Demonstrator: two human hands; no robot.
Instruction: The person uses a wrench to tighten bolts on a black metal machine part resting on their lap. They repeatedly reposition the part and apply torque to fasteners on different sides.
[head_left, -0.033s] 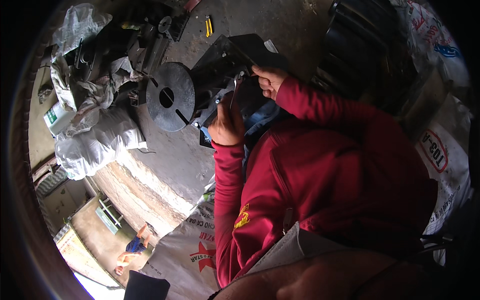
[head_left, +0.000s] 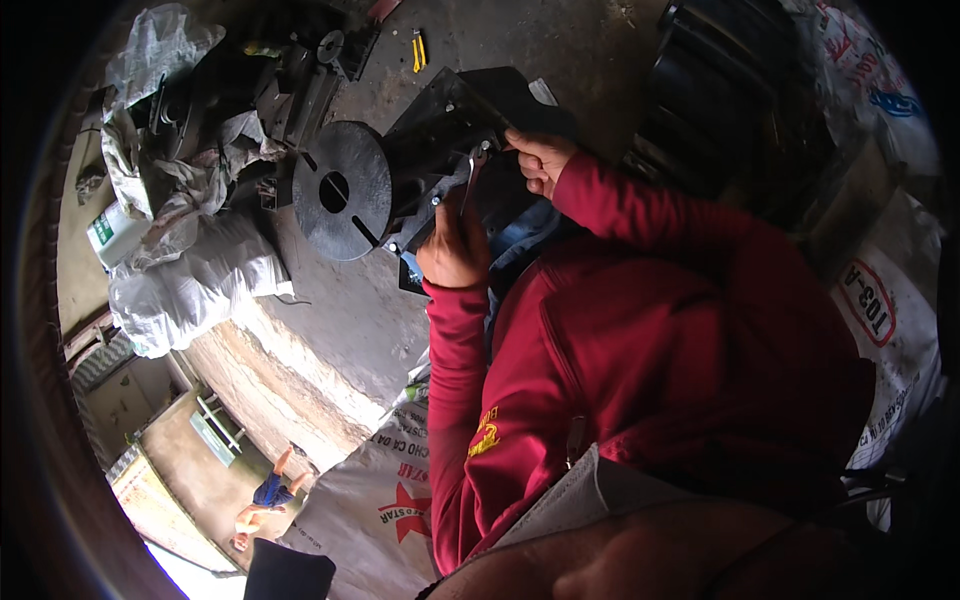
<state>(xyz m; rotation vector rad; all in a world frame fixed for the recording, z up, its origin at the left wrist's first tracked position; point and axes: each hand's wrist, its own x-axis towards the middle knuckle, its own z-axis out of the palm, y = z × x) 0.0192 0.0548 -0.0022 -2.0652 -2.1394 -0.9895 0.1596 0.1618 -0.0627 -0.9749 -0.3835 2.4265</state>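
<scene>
My left hand (head_left: pixel 455 252) is closed around a wrench (head_left: pixel 473 182), whose jaw end reaches a bolt at the edge of a dark metal assembly (head_left: pixel 430 140). Beyond the wrench head, my right hand (head_left: pixel 541 160) is closed with curled fingers at the assembly's right side; what lies inside its grip is hidden. A round grey metal disc (head_left: pixel 362 180) with a centre hole and slots forms the assembly's left end. Other bolts (head_left: pixel 393 248) show near the disc's lower edge and beside my left hand.
A yellow cutter knife (head_left: pixel 418 50) lies on the floor beyond. Metal parts (head_left: pixel 300 95), a white plastic bundle (head_left: pixel 195 290) and a white jug (head_left: pixel 115 235) are at left. Large dark curved pieces (head_left: pixel 720 80) stand at right. A person (head_left: pixel 268 495) is in the distance at lower left.
</scene>
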